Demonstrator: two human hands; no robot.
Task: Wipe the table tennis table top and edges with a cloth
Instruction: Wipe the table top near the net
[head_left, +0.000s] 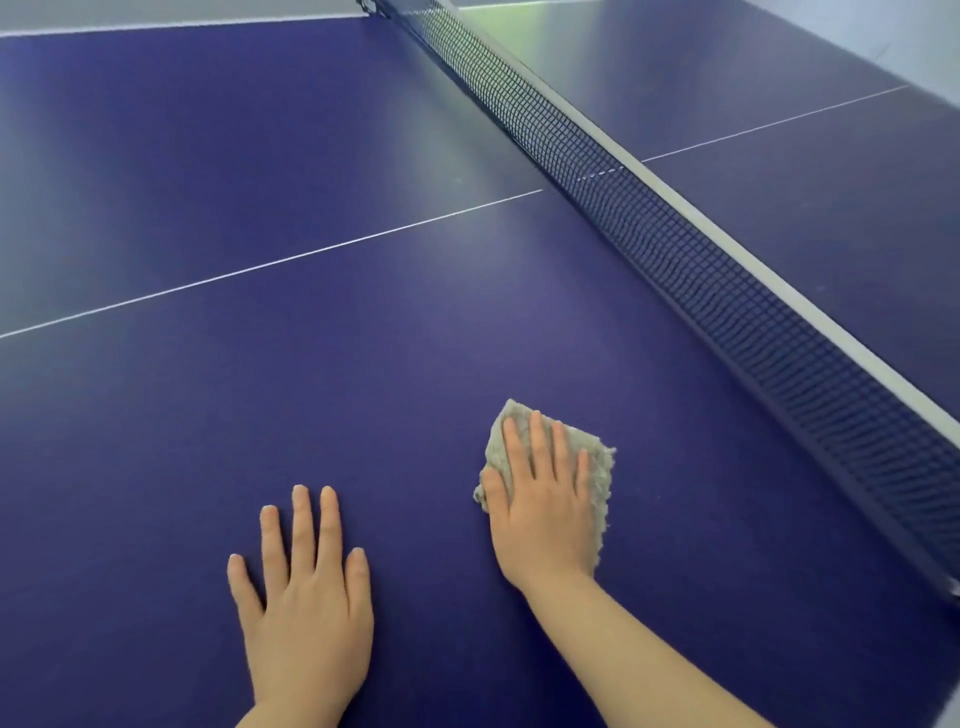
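The right hand (540, 512) lies flat on a folded grey cloth (597, 467), its fingers (540, 441) straight and spread, pressing the cloth onto the blue surface (363, 389). The cloth sits on the near half of the surface, near the net (675, 244) that crosses it, with its frayed edge showing beside the little finger. The left hand (306, 592) rests palm down on the bare surface, apart from the cloth, fingers straight and slightly spread, holding nothing. A thin white centre line (270, 266) runs across the surface beyond both hands.
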